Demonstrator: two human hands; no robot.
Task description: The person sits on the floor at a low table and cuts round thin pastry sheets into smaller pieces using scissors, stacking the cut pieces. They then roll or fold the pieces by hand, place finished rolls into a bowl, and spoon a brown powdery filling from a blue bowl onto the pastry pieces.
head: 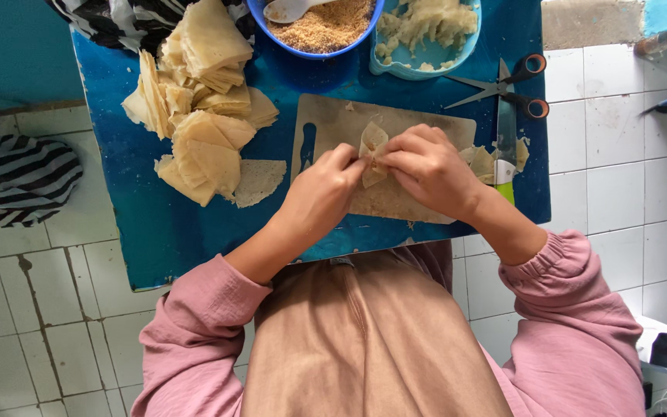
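1. The blue low table (156,224) carries everything, reaching out on all sides of the fingers.
2. The pale cutting board (395,197) lies directly beneath both hands.
3. A heap of folded pastry sheets (202,100) sits well to the left of the fingers, on the table.
4. A blue bowl of brown crumbs (326,27) with a white spoon (287,9), and a light blue tub of pale filling (426,31), stand beyond the fingertips.
5. Scissors (503,86) and a knife (506,143) lie right of the right hand's knuckles, with pastry scraps (482,161) just beside them.
6. The left hand (322,197) and right hand (426,170) meet over the board, fingers pressed together on one thing.
7. The pastry wrapper (372,150) is pinched between both sets of fingertips, its corners sticking up above them.
8. Judged from this, the step in hand is folding and sealing; the next move seems to call for firm, even pressure along the loose edges, without tearing the thin sheet.
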